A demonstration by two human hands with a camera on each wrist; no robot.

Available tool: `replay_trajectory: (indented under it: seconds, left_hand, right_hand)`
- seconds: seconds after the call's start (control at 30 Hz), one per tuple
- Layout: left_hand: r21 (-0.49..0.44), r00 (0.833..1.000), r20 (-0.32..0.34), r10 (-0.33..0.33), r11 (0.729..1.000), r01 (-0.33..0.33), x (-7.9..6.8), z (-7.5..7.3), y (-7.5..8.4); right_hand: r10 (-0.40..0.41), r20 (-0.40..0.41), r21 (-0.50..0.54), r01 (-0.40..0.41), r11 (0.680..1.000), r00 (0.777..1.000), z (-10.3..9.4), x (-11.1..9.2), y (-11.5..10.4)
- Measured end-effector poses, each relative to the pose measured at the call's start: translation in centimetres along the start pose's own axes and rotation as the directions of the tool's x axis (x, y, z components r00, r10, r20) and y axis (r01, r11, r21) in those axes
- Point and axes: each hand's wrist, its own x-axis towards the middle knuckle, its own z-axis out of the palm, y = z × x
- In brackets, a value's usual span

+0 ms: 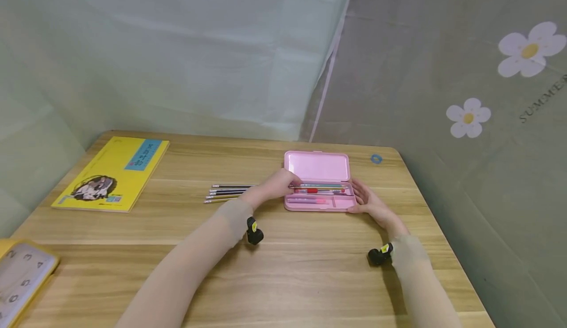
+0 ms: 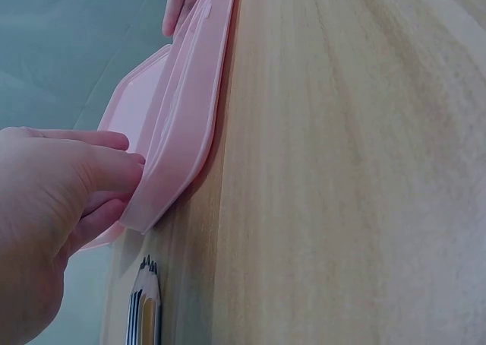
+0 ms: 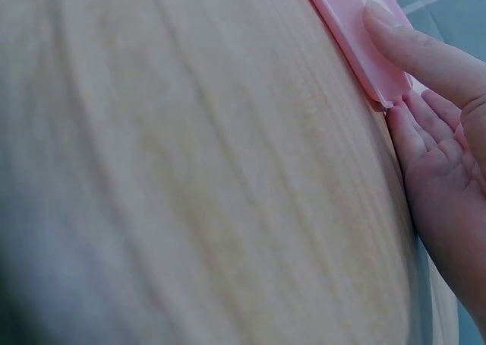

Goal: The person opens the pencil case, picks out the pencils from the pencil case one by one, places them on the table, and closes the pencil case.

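A pink pencil case (image 1: pixel 321 209) lies open on the table, its lid (image 1: pixel 316 165) tipped back. Inside are several pens and pencils (image 1: pixel 325 186), including a red-marked pen (image 1: pixel 308 191), and a pink pen (image 1: pixel 306 200) in the front compartment. My left hand (image 1: pixel 280 183) reaches over the case's left end, bent fingertips down among the pencils; I cannot tell whether it pinches one. My right hand (image 1: pixel 372 204) grips the right end, thumb on the front corner, fingers behind. Several loose pencils (image 2: pixel 144 307) lie left of the case, points towards it, partly hidden by my left hand.
A yellow book (image 1: pixel 110 173) lies at the back left. A yellow-framed clock (image 1: pixel 26 279) is at the near left. A small blue ring (image 1: pixel 376 159) sits behind my right hand. Curtains (image 1: pixel 199 62) hang behind the wooden table (image 1: pixel 301 279).
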Motion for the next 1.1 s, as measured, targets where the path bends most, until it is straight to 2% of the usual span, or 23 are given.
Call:
replay_trajectory:
  seconds: [0.53,0.87,1.1]
  left_hand:
    - [0.0,0.998,0.05,-0.049,0.999,0.05,0.41,-0.18,0.72]
    - [0.03,0.998,0.027,-0.05,0.998,0.049,0.63,0.33,0.32]
    - [0.089,0.999,0.015,-0.047,0.995,0.045,0.76,0.34,0.33]
  right_hand:
    - [0.01,-0.002,-0.003,-0.01,1.0,1.0,0.03,-0.09,-0.24]
    - [0.01,-0.005,-0.01,-0.01,1.0,1.0,0.19,-0.09,-0.41]
    - [0.011,-0.006,-0.005,-0.011,1.0,1.0,0.18,-0.12,-0.44]
